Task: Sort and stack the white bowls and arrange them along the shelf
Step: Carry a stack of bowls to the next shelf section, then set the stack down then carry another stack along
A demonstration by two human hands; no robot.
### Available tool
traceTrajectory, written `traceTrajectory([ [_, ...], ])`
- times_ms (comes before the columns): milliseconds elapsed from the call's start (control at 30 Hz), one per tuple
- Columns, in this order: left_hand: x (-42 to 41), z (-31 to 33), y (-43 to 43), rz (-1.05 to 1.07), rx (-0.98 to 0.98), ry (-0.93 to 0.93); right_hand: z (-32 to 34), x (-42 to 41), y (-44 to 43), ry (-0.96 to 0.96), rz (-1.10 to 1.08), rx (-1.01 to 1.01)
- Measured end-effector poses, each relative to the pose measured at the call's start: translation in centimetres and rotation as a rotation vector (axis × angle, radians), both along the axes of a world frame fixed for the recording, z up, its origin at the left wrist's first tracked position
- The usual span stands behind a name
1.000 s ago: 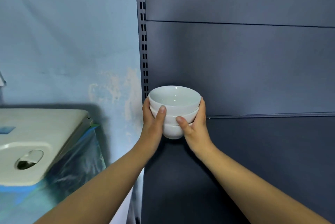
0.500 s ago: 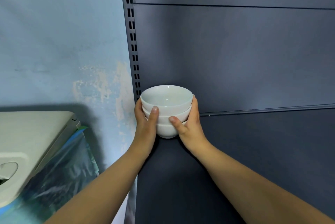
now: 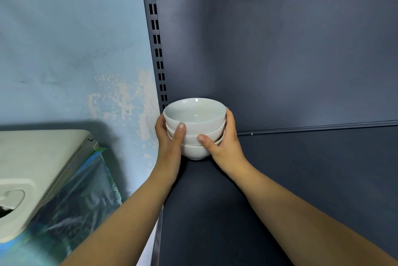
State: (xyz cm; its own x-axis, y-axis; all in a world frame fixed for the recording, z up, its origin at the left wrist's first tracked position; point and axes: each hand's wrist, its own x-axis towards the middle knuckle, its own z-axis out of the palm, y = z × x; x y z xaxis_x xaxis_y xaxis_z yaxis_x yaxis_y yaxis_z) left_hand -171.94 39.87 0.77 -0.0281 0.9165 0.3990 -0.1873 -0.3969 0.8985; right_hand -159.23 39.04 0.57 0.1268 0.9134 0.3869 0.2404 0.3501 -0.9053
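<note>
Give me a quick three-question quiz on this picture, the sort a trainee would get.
1. How many white bowls are stacked together?
2. True or false: only the left hand holds the bowls.
3. Where on the shelf are the bowls? A) back left corner B) far right end C) middle of the front edge

Key: 1) three; 2) false, the right hand grips them too; 3) A.
</note>
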Motion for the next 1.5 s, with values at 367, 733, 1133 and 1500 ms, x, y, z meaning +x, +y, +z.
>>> traceTrajectory([
  [367, 0.2, 0.1, -0.1, 0.001, -0.002, 0.034, -0.1, 0.2, 0.2, -0.007, 0.056, -0.015],
  [733, 0.4, 0.7, -1.8, 0.009, -0.096, 0.089, 0.3, 0.5, -0.7, -0.04, 0.038, -0.034],
  [1133, -2.9, 2.6, -13.1, 0.026, -0.245, 0.366, 1.9, 2.2, -14.6, -0.271, -0.324, 0.026],
  [1500, -1.2, -3.1, -31.5, -0.404, 0.471, 0.692, -5.4, 4.3, -43.0, -0.754, -0.744, 0.037],
])
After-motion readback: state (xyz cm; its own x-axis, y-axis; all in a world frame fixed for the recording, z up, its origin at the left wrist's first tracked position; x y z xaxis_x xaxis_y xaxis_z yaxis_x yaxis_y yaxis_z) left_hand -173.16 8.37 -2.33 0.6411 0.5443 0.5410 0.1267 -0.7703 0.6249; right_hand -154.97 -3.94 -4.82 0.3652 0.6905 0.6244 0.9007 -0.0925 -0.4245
